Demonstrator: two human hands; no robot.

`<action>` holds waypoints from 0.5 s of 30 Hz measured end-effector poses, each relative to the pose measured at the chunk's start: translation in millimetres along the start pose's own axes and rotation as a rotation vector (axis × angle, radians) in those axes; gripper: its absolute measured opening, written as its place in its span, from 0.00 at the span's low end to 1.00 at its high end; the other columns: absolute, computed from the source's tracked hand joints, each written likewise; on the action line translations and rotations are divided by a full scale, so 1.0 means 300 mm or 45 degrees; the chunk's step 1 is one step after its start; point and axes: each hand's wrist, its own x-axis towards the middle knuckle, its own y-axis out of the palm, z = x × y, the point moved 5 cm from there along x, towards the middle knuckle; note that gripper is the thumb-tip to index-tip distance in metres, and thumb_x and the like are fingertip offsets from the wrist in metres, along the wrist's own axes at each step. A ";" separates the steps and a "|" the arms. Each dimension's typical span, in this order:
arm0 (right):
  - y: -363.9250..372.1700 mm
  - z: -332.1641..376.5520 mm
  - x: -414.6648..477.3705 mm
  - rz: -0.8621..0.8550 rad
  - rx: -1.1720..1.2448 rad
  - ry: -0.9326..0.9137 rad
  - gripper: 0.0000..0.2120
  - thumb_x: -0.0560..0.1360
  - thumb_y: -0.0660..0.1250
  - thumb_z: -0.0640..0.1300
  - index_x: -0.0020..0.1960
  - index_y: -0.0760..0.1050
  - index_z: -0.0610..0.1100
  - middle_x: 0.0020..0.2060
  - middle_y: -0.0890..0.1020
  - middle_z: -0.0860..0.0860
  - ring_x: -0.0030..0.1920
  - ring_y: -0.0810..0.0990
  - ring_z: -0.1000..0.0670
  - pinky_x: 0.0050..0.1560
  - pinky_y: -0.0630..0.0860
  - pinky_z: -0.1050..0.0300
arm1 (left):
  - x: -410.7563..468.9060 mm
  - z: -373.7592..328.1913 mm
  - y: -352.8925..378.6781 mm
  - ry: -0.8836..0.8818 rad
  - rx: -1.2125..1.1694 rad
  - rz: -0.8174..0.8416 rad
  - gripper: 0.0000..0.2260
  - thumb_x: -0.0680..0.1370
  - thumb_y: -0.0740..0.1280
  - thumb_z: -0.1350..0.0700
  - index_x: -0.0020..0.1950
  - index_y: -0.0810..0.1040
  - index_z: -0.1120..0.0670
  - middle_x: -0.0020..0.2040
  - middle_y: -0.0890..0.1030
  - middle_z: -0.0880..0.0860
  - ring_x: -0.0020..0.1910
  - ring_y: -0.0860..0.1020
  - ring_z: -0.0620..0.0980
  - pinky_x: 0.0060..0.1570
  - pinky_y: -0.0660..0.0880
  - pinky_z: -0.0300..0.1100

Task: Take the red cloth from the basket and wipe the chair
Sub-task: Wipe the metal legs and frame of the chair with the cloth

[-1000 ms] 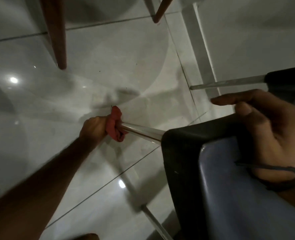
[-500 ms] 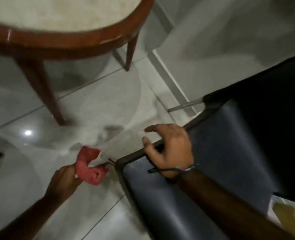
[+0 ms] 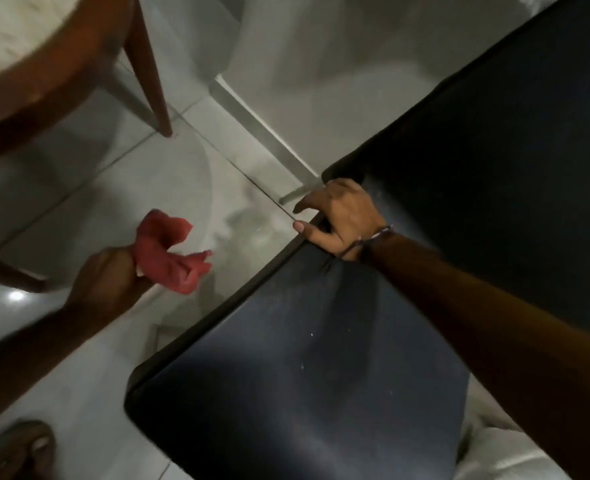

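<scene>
The chair (image 3: 307, 368) fills the lower right, with a dark blue-grey padded seat, a black rim and a black backrest at the upper right. My right hand (image 3: 338, 216) rests on the seat's far corner where seat meets backrest, fingers curled over the edge. My left hand (image 3: 110, 278) is left of the chair, above the floor, holding the crumpled red cloth (image 3: 172, 254) clear of the seat. The basket is out of view.
A round wooden table (image 3: 44, 84) with a pale top and brown legs stands at the upper left. The floor is glossy grey tile (image 3: 79, 209). A white skirting strip (image 3: 262, 133) runs along the wall. My foot (image 3: 20, 448) shows at the bottom left.
My left hand has drawn the red cloth off the metal chair leg and lifted it. My right hand slid along the seat rim toward the backrest. The view rose and swung over the seat.
</scene>
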 end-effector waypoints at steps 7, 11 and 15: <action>0.001 -0.016 0.019 -0.036 0.031 -0.018 0.29 0.74 0.54 0.66 0.54 0.85 0.49 0.50 0.89 0.53 0.53 0.86 0.48 0.71 0.70 0.42 | 0.336 -0.560 -0.031 0.471 0.216 -0.336 0.27 0.80 0.54 0.39 0.64 0.77 0.59 0.50 0.82 0.68 0.49 0.82 0.66 0.54 0.78 0.59; 0.003 -0.019 0.018 -0.086 0.021 -0.044 0.28 0.73 0.55 0.65 0.52 0.86 0.48 0.50 0.89 0.53 0.53 0.87 0.47 0.70 0.71 0.42 | 0.447 -0.823 -0.037 0.589 0.307 -0.407 0.10 0.77 0.66 0.50 0.52 0.79 0.55 0.38 0.82 0.60 0.36 0.81 0.62 0.39 0.79 0.50; 0.010 -0.025 0.020 -0.094 0.028 -0.061 0.28 0.72 0.56 0.65 0.52 0.86 0.48 0.50 0.89 0.52 0.55 0.86 0.47 0.70 0.70 0.44 | 0.491 -0.928 0.029 0.694 0.348 -0.295 0.09 0.75 0.70 0.55 0.54 0.78 0.54 0.41 0.83 0.58 0.39 0.82 0.61 0.39 0.74 0.47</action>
